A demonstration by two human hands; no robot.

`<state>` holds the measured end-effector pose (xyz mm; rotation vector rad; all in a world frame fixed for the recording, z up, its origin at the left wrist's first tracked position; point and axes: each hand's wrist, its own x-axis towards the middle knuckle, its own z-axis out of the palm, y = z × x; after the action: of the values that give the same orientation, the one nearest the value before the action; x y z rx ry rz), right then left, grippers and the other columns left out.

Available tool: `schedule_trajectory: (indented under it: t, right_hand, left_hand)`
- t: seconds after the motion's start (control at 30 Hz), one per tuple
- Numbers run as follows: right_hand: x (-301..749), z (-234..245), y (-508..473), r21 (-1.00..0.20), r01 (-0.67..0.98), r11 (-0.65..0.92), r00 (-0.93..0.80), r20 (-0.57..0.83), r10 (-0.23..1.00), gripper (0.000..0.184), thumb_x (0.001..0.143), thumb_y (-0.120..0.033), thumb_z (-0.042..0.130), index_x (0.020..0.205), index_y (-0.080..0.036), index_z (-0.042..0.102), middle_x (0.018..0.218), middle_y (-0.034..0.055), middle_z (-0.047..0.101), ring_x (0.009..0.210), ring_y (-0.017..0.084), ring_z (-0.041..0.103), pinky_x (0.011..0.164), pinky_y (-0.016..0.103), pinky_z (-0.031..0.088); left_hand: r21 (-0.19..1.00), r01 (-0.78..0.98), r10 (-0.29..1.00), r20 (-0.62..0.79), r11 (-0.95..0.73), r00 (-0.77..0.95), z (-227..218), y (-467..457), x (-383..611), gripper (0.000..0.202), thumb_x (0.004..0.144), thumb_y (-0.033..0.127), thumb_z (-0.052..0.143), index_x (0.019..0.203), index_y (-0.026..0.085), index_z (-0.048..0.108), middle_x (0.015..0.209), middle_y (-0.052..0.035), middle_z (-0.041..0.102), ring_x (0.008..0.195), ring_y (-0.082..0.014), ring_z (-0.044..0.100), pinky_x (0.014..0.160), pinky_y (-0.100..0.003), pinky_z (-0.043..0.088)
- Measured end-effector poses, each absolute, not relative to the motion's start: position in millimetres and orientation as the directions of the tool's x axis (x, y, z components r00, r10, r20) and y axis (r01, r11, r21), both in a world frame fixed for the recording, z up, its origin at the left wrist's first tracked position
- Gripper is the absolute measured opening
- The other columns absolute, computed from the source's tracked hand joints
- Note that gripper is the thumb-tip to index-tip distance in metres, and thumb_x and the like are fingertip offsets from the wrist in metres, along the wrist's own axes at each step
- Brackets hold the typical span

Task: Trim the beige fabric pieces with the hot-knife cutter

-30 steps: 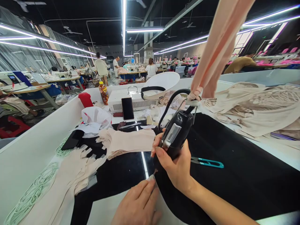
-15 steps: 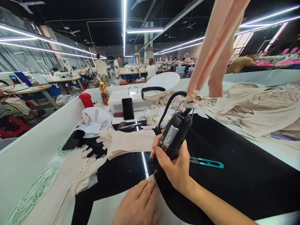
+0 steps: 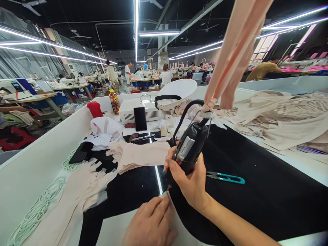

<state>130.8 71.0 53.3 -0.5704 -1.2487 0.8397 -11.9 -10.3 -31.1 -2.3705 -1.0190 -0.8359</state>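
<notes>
My right hand (image 3: 191,182) is wrapped round a black hand-held power tool (image 3: 189,147) whose thin tip touches the edge of a pale sheet (image 3: 115,229) on the black work surface (image 3: 256,191). A black cable loops from the tool's top, which hangs from a pink fabric strip (image 3: 238,51). My left hand (image 3: 151,225) lies flat on the pale sheet just beside the tool tip, fingers stretched out.
Teal thread snips (image 3: 225,177) lie right of the tool. A stack of beige fabric pieces (image 3: 138,155) and cut beige strips (image 3: 79,191) lie to the left. A phone (image 3: 140,118) leans on a white box. Beige cloth (image 3: 282,119) is heaped at the right. People work at distant tables.
The tool and my right hand have shifted very slightly; the hanging pink strip has swung a little. My left hand stays pressed on the sheet.
</notes>
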Motion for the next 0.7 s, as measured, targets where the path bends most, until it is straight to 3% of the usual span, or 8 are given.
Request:
schedule_trajectory:
  t: [0.37, 0.7]
  right_hand:
    - [127.1, 59.9, 64.8, -0.751, -0.363, 0.552, 0.069, 0.569, 0.82, 0.031, 0.087, -0.015, 0.074, 0.104, -0.028, 0.052, 0.081, -0.0045, 0.064, 0.062, 0.013, 0.061, 0.055, 0.026, 0.057]
    - [126.3, 55.3, 65.9, -0.765, -0.298, 0.572, 0.079, 0.577, 0.813, 0.03, 0.087, -0.017, 0.073, 0.103, -0.029, 0.052, 0.082, -0.0045, 0.065, 0.061, 0.013, 0.062, 0.057, 0.029, 0.059]
  left_hand:
    - [-0.139, 0.757, 0.499, 0.674, -0.639, 0.544, -30.7, -10.2, -10.6, 0.046, 0.116, 0.032, 0.033, 0.113, 0.013, 0.075, 0.115, -0.0037, 0.079, 0.097, -0.02, 0.071, 0.081, -0.03, 0.056]
    - [-0.136, 0.755, 0.507, 0.664, -0.642, 0.551, -30.3, -9.9, -9.9, 0.046, 0.116, 0.031, 0.031, 0.116, 0.012, 0.073, 0.119, -0.0049, 0.077, 0.098, -0.0193, 0.071, 0.081, -0.03, 0.056]
